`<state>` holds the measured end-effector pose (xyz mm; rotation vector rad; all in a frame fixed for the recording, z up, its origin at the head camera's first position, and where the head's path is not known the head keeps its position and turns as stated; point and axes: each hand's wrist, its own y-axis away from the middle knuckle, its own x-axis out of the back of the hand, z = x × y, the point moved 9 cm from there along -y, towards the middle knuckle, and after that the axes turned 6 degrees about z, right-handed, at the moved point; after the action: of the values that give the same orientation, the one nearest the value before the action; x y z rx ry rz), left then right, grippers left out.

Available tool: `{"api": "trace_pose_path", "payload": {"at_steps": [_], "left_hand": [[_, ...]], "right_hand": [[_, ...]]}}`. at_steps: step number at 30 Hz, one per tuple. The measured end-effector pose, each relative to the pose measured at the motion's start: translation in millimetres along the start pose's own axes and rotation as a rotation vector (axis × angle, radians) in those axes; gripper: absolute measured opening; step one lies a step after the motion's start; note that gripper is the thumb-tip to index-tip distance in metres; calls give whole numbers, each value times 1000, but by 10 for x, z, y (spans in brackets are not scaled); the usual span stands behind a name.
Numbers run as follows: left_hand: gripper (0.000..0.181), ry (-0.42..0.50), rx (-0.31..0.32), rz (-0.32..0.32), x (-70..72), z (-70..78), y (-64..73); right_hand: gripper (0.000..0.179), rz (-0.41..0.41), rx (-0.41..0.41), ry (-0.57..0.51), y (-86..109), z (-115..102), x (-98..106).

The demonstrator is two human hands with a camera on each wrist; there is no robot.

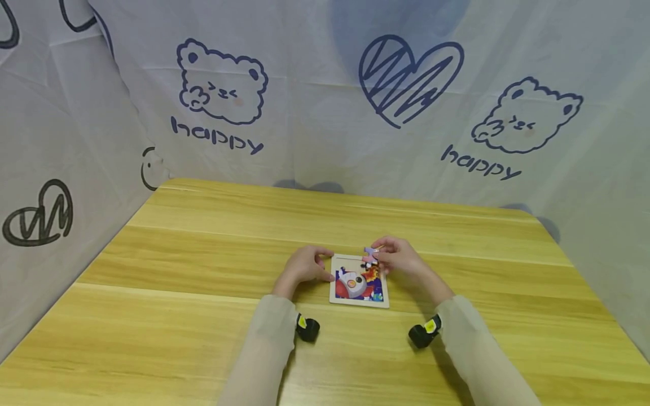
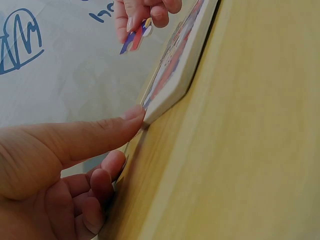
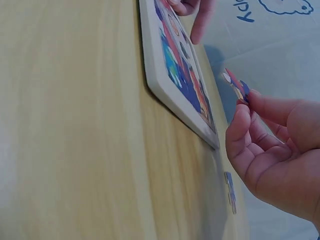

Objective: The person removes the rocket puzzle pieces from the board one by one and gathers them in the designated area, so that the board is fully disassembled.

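My right hand (image 1: 401,256) pinches a small jigsaw piece (image 1: 369,254), purple and pink on its face, between thumb and fingertips. It is held over the top right part of a square puzzle board (image 1: 355,303) with a pale frame. In the right wrist view the piece (image 3: 236,86) is tilted and raised off the table. My left hand (image 1: 304,264) touches the board's left side, its thumb (image 2: 100,135) straight against the frame's edge and a finger at the top left corner. Colourful fitted pieces (image 1: 355,285) show a round pale character in the lower part.
Another jigsaw piece (image 3: 230,192) lies on the table beyond the board, close to my right hand. The wooden table (image 1: 203,254) reaches back to a white cloth (image 1: 315,113) with bear and heart drawings. Black wrist cameras (image 1: 308,329) sit on both sleeves.
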<state>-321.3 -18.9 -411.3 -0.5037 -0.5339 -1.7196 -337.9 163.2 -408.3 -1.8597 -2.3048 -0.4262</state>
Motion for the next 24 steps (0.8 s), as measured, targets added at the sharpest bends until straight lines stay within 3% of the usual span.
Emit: {"api": "trace_pose_path", "payload": {"at_steps": [6, 19, 24], "left_hand": [[55, -6, -6, 2, 8, 6, 8], [54, 12, -6, 3, 16, 1, 12], [54, 11, -15, 7, 14, 5, 12]], "right_hand": [[25, 12, 1, -47, -5, 19, 101], [31, 65, -53, -46, 0, 51, 427], [33, 71, -23, -94, 9, 42, 557]]}}
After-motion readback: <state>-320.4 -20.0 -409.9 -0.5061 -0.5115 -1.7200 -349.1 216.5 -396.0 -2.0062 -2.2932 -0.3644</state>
